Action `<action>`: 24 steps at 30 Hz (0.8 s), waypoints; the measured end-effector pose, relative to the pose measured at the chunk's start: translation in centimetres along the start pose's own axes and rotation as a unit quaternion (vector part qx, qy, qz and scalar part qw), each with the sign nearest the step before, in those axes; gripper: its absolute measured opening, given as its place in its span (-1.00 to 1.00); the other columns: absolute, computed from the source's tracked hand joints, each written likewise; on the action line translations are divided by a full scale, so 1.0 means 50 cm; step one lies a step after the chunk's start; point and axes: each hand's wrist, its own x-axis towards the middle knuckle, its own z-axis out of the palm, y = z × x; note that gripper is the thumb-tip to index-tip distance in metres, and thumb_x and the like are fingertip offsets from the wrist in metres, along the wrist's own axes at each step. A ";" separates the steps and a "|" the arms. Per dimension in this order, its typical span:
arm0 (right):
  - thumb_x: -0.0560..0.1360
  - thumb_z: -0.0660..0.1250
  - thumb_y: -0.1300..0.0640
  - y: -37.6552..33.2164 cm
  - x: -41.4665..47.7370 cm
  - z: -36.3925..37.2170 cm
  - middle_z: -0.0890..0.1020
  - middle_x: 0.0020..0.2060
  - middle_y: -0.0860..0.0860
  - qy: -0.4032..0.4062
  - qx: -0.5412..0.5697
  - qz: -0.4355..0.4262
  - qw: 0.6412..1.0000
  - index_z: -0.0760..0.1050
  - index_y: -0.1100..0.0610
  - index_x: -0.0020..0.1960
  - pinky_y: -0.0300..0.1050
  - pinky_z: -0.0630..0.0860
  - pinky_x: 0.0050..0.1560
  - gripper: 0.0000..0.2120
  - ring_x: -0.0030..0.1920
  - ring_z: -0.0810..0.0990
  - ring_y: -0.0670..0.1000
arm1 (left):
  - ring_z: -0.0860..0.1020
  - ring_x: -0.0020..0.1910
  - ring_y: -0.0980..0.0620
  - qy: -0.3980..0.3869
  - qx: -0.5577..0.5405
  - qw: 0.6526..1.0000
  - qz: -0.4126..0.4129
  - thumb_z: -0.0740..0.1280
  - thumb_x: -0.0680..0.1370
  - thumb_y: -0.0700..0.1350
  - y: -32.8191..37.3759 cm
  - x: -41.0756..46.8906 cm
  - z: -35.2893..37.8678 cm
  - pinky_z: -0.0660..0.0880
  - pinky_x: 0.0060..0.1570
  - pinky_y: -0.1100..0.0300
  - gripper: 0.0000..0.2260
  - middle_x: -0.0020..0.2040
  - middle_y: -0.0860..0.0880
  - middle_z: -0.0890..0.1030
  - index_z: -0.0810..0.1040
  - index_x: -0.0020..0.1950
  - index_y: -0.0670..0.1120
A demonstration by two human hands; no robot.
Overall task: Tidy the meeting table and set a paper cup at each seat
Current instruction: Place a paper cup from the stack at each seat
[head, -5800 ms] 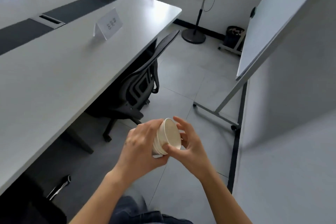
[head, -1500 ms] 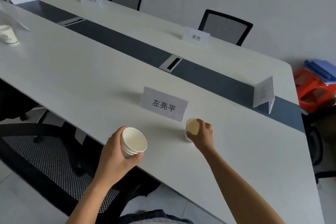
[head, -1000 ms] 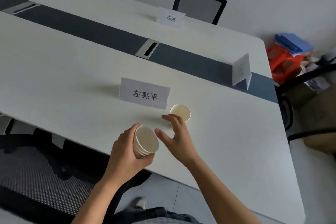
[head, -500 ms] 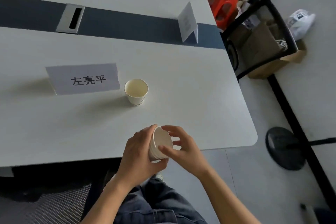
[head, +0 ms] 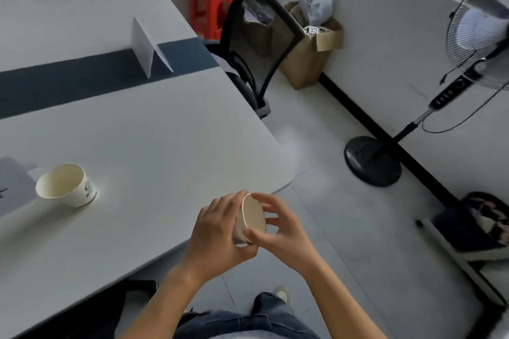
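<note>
A short stack of white paper cups [head: 252, 219] lies on its side in my left hand [head: 217, 237], mouth facing right, just past the near corner of the white meeting table [head: 154, 151]. My right hand [head: 278, 231] pinches the rim of the outermost cup with thumb and fingers. A single paper cup [head: 66, 186] stands upright on the table at the left, beside the edge of a name card [head: 12, 181]. Another folded name card [head: 147, 48] stands on the dark centre strip.
A black mesh chair [head: 257, 44] stands at the table's end. Behind it are a cardboard box [head: 308, 55] with a white bag, and a red stool [head: 209, 11] with blue folders. A standing fan [head: 413, 124] occupies the floor at right. A dark bag [head: 479, 226] sits lower right.
My right hand set a cup by the name card, let go and came back to the stack. My view has swung right toward the table's end, and the placed cup now sits far left.
</note>
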 end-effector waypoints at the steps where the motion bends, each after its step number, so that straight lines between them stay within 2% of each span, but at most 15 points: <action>1: 0.15 0.36 -0.17 0.011 -0.002 -0.039 0.51 0.14 -0.11 0.009 -0.003 -0.001 1.000 0.37 -0.28 0.05 -0.29 0.49 0.07 -0.52 0.13 0.48 -0.16 | 0.46 0.08 0.08 -0.001 -0.005 1.000 0.004 0.24 0.25 0.16 0.029 0.021 0.024 0.39 -0.02 0.16 -0.34 0.15 -0.06 0.57 0.23 0.30 -0.02; 5: 0.14 0.37 -0.17 0.055 -0.016 -0.213 0.52 0.08 -0.16 0.052 -0.007 0.001 0.999 0.35 -0.26 0.10 -0.35 0.49 0.00 -0.47 0.07 0.49 -0.19 | 0.55 0.06 -0.04 -0.013 -0.025 0.999 0.034 0.25 0.24 0.18 0.152 0.105 0.133 0.43 0.02 0.13 -0.33 0.16 -0.06 0.56 0.20 0.30 -0.01; 8: 0.14 0.36 -0.13 0.085 -0.030 -0.316 0.51 0.03 -0.22 0.086 0.003 0.002 0.996 0.34 -0.28 0.08 -0.39 0.49 -0.04 -0.48 0.04 0.50 -0.20 | 0.57 0.02 -0.05 -0.019 -0.017 0.998 0.064 0.26 0.24 0.17 0.223 0.165 0.201 0.49 -0.01 0.05 -0.33 0.11 -0.07 0.58 0.22 0.29 -0.04; 11: 0.15 0.39 -0.10 0.109 -0.041 -0.389 0.53 0.05 -0.18 0.119 0.013 0.007 0.993 0.34 -0.28 0.05 -0.34 0.52 -0.03 -0.51 0.07 0.53 -0.14 | 0.55 -0.02 0.00 -0.036 -0.020 0.996 0.078 0.27 0.24 0.17 0.271 0.208 0.249 0.45 -0.05 0.10 -0.35 0.07 -0.05 0.59 0.26 0.27 -0.04; 14: 0.21 0.41 0.04 0.127 -0.036 -0.453 0.52 0.03 -0.17 0.140 0.033 0.011 0.989 0.35 -0.24 0.03 -0.36 0.52 -0.08 -0.55 0.08 0.53 -0.12 | 0.43 0.00 0.13 -0.048 -0.034 0.995 0.085 0.29 0.25 0.17 0.296 0.248 0.282 0.41 -0.05 0.14 -0.37 0.08 0.01 0.57 0.25 0.27 0.02; 18: 0.25 0.39 0.07 0.136 0.004 -0.529 0.50 0.03 -0.16 0.155 0.057 0.009 0.986 0.34 -0.22 0.07 -0.39 0.51 -0.12 -0.54 0.07 0.52 -0.14 | 0.47 -0.02 0.07 -0.059 -0.041 0.995 0.068 0.29 0.23 0.19 0.305 0.318 0.303 0.32 -0.07 0.23 -0.41 0.05 0.07 0.53 0.23 0.22 0.13; 24: 0.26 0.38 0.05 0.152 0.120 -0.647 0.49 0.06 -0.18 0.168 0.057 0.006 0.984 0.34 -0.23 0.09 -0.34 0.52 -0.10 -0.54 0.07 0.51 -0.20 | 0.49 -0.06 0.04 -0.045 -0.071 0.994 0.074 0.31 0.21 0.16 0.311 0.484 0.352 0.40 -0.05 0.12 -0.48 0.01 0.10 0.53 0.31 0.13 0.14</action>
